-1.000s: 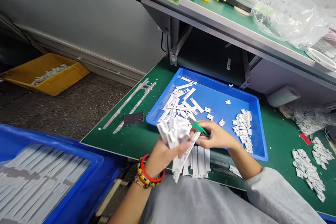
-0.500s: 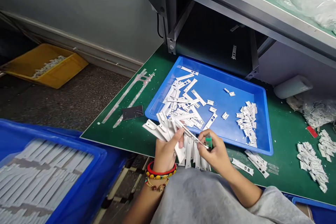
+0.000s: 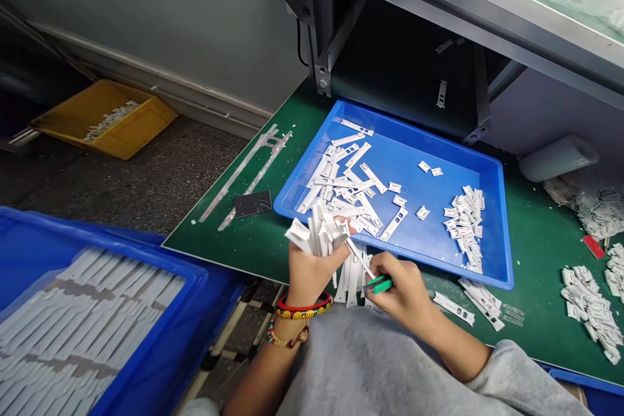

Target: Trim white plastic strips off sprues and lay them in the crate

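My left hand (image 3: 313, 271) is closed around a bundle of long white plastic parts (image 3: 319, 229), their ends fanned upward. One narrow white part slants down from this bundle to my right hand (image 3: 402, 283). The fingers of my right hand are closed on a small green tool (image 3: 383, 285), whose tip is too small to make out, close against the end of that part. Below the hands, more white strips (image 3: 349, 283) lie side by side at the table edge, partly covered by my hands and grey shirt.
A blue tray (image 3: 439, 136) with loose long strips and small white clips (image 3: 465, 224) lies ahead on the green table (image 3: 195, 244). Clip piles (image 3: 589, 309) lie right. Lower left stands a blue bin (image 3: 190, 276) of stacked strips; a yellow bin (image 3: 146, 133) is on the floor.
My left hand has turned the bundle more upright. The green tool has tilted from upright to nearly flat in my right hand. The whole view has shifted slightly.
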Available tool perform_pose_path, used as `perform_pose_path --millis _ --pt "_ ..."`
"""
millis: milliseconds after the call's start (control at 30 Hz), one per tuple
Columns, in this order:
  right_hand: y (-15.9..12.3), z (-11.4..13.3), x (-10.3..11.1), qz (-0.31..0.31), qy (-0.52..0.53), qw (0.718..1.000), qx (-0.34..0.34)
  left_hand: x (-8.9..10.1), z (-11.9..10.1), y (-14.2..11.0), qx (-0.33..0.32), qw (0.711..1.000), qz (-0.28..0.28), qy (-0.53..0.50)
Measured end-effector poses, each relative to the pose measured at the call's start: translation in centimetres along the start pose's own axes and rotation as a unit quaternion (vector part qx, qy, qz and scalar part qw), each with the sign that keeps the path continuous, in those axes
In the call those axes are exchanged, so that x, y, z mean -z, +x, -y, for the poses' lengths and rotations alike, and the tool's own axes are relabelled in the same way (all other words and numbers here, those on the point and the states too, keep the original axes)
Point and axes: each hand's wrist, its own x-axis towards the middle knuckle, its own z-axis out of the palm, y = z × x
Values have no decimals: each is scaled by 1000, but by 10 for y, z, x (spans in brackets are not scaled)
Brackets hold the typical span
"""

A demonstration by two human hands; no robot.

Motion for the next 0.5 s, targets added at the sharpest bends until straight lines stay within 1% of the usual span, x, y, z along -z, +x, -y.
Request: perform_pose_path --millis 33,67,133,200,233,300,400,500 --pt "1 0 2 4 49 998 -42 1 0 1 17 1000 3 -6" --pt "3 0 4 8 110 990 -89 2 -1 3 37 999 12 -24" --pt "7 0 9 24 235 957 -166 5 -1 7 66 994 49 -68" --pt "11 -2 12 40 320 925 -199 7 -3 10 71 991 83 -81" --pt "12 -2 13 38 340 917 -205 8 -5 12 63 992 88 -63" --pt "12 -3 12 33 350 913 -208 6 -8 13 30 996 80 0" --pt "4 -4 9 33 329 922 -203 -2 -6 12 -26 994 62 87" --pt "-11 -7 12 49 311 929 -193 -7 4 10 -55 990 62 114"
